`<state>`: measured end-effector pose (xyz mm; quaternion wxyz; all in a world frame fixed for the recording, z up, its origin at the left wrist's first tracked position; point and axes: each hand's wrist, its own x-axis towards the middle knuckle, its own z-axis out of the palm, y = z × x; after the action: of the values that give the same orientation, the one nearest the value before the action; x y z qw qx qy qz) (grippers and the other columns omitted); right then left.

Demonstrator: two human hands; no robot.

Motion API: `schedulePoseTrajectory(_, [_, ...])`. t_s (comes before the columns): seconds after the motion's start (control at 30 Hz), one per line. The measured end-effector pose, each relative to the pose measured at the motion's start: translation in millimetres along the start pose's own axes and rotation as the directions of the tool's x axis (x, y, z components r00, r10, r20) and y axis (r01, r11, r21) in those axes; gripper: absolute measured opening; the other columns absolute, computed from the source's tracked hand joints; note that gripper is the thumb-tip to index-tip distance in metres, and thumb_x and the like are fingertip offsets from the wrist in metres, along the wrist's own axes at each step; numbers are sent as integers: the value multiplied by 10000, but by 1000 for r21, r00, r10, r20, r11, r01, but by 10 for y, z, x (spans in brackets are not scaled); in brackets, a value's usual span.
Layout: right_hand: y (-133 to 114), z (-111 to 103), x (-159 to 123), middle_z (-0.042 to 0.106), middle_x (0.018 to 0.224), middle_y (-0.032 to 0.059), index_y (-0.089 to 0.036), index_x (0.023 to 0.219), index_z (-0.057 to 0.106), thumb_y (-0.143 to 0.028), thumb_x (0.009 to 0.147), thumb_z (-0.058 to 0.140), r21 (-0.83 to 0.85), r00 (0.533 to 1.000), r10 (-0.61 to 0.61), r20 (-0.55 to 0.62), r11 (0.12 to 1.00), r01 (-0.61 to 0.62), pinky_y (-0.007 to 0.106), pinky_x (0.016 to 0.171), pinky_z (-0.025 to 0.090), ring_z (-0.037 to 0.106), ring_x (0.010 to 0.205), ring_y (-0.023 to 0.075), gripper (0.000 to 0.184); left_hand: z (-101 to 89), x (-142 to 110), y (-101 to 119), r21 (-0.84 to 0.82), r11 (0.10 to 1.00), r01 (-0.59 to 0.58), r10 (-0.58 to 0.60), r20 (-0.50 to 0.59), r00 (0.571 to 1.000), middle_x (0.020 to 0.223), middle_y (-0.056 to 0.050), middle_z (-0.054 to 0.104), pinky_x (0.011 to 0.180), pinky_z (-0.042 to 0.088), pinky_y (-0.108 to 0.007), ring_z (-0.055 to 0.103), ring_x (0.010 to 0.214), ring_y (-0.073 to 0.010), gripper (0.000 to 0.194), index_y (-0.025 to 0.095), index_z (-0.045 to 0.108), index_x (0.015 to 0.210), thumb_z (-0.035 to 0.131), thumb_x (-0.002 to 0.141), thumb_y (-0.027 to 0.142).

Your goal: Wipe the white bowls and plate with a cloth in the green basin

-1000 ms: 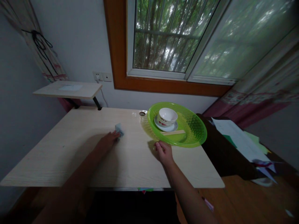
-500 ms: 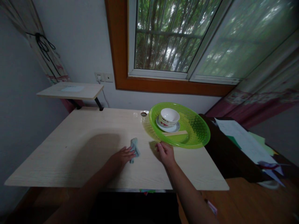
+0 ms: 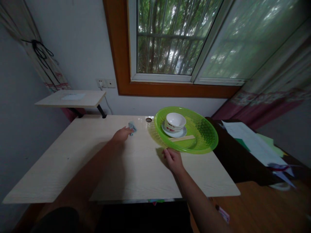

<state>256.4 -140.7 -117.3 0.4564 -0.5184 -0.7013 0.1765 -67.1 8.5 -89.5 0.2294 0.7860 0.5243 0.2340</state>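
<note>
My left hand (image 3: 122,133) reaches over the pale wooden desk (image 3: 145,174) toward its back edge. Under its fingers is a small crumpled light-blue cloth (image 3: 132,127), pressed to the desktop. My right hand (image 3: 173,159) rests as a loose fist at the near rim of a green plastic basin (image 3: 206,144); whether it grips anything is hidden. Inside the basin, stacked white bowls (image 3: 176,120) sit on a white plate (image 3: 178,133). Pale chopsticks (image 3: 182,138) lie in front of them.
A small raised shelf (image 3: 89,99) with a paper on it stands at the desk's back left. Near the basin is a round cable hole (image 3: 148,120). A dark surface with papers (image 3: 252,142) lies to the right. The window (image 3: 175,42) is behind.
My left hand first drew the cloth nearer and to the right, then pushed it away toward the desk's back edge. My right hand and the basin have stayed in place.
</note>
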Motion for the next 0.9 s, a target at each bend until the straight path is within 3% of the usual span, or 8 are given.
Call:
schedulePoseTrajectory(0.17, [2,-1,12,616,619,13,-193,717,669,-367,1018,482,-6,1000,6,1,1000,-6,278,632,421,581,606,152,395,-485,-78,-124,48,986,160,-158,-51,986,1265,-101,618,917,557,-452,632,1091,-250,401,152,602,1265,614,951,402])
schedulePoseTrajectory(0.3, [-4,-8,21,615,608,14,-195,718,671,-378,1021,475,-5,1000,13,9,1000,-13,277,631,428,588,607,156,405,-636,-123,-360,107,960,258,-251,-76,965,1181,-117,708,971,520,-431,650,1086,-282,321,159,685,1193,558,951,326])
schedulePoseTrajectory(0.4, [-10,-11,26,638,632,24,-197,718,671,-380,1022,471,4,1000,12,10,1000,-12,279,632,438,601,621,161,408,-566,-211,-605,226,936,271,-260,-77,962,1201,-97,733,1084,450,-434,633,1182,-294,348,197,728,1172,493,920,251])
schedulePoseTrajectory(0.57, [-12,-10,27,652,641,29,-200,708,667,-380,1019,480,7,1000,-17,3,1000,17,287,631,448,600,613,163,405,-259,-499,-831,264,964,5,8,-49,999,1395,-32,632,1210,310,-478,549,1348,-234,459,256,693,1252,380,917,221])
schedulePoseTrajectory(0.7, [-8,-9,26,645,639,29,-200,722,673,-368,1019,481,-6,999,-32,20,999,32,287,634,447,605,627,165,391,-136,-458,-781,218,975,-44,49,-19,999,1424,-29,607,1211,319,-446,525,1372,-215,485,253,674,1291,361,922,229])
schedulePoseTrajectory(0.9, [6,0,24,625,622,18,-196,737,678,-371,1023,477,-21,1000,-18,13,1000,18,278,628,440,602,617,157,391,-207,80,-392,102,995,18,-14,-34,999,1276,-49,711,1146,392,-425,585,1293,-232,377,241,723,1193,439,946,271])
